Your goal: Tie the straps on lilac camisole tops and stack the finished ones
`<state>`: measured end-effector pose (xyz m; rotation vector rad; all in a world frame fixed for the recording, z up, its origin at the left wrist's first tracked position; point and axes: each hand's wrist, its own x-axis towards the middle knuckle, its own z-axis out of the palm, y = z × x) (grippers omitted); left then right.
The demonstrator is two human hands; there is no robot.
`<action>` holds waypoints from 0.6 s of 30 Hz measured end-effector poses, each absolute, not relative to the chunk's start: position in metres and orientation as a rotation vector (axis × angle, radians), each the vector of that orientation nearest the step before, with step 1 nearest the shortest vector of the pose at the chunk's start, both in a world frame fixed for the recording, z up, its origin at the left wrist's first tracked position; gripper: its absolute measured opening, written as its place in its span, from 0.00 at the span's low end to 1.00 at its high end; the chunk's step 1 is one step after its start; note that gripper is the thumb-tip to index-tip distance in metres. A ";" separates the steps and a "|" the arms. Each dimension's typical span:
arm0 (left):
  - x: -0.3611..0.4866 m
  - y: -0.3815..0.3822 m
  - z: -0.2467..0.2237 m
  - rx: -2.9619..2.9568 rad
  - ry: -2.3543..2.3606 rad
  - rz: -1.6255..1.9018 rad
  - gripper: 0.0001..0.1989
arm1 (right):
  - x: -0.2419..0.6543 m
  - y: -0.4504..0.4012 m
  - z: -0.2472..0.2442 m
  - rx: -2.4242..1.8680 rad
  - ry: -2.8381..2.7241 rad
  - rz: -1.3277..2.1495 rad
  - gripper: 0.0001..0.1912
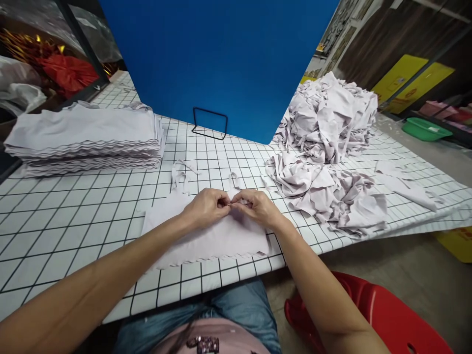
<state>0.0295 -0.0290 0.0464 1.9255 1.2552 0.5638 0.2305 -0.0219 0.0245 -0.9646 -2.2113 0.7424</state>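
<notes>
A pale garment piece (217,242) with thin straps lies flat on the checked tablecloth (110,206) in front of me. Near its upper edge, my left hand (208,206) pinches the fabric between thumb and fingers. Close beside it, fingertips almost touching, my right hand (256,206) pinches the same edge. One loose strap (180,176) lies beyond my left hand, and another strap loop (233,181) stands out beyond the hands. The exact bit held between the fingertips is too small to make out.
A neat stack of pale fabric (84,130) is at the left. Crumpled pale pieces (328,191) and a larger heap (328,113) lie at the right. A blue board (221,64) with a black wire stand rises behind. A red stool (391,314) is at the lower right.
</notes>
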 end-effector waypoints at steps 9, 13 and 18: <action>0.027 -0.037 0.038 1.892 1.329 0.612 0.08 | 0.229 -0.023 0.028 -1.004 -2.186 0.778 0.07; 0.029 -0.039 0.026 2.148 1.353 0.614 0.10 | 0.231 -0.024 0.028 -1.067 -2.089 0.827 0.07; 0.033 -0.039 0.020 2.125 1.388 0.604 0.09 | 0.229 -0.025 0.027 -1.126 -2.010 1.001 0.08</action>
